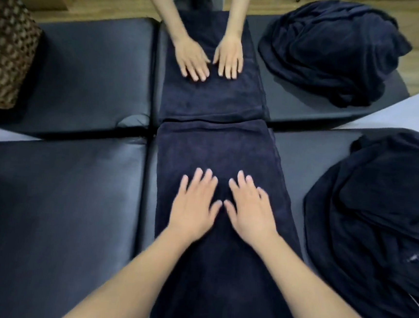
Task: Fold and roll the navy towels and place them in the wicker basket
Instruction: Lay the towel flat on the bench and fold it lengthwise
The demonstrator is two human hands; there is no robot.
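We are pressing both hands flat on a folded towel (218, 159) that is lying as a long strip down the middle of the near pad (54, 208), its far end reaching the pad's far edge. Our left hand (194, 205) and right hand (249, 208) are resting side by side on the cloth, fingers straight and spread, gripping nothing; they are blurred, so we are probably smoothing the strip.

Across from us, another person's hands (209, 60) are lying flat in the same way on a second towel (213, 98), folded into a strip on the far pad (89, 72) and meeting ours end to end.

We are judging the task as early. The folding of this towel is looking done or nearly so, but no part of it is rolled yet. A pile (380, 224) of loose navy towels is sitting at the right edge of the near pad, and another pile (334, 50) at the right end of the far pad, all waiting to be folded. A woven basket (5, 47) is showing at the left edge of the far pad; we cannot tell whether anything is in it.
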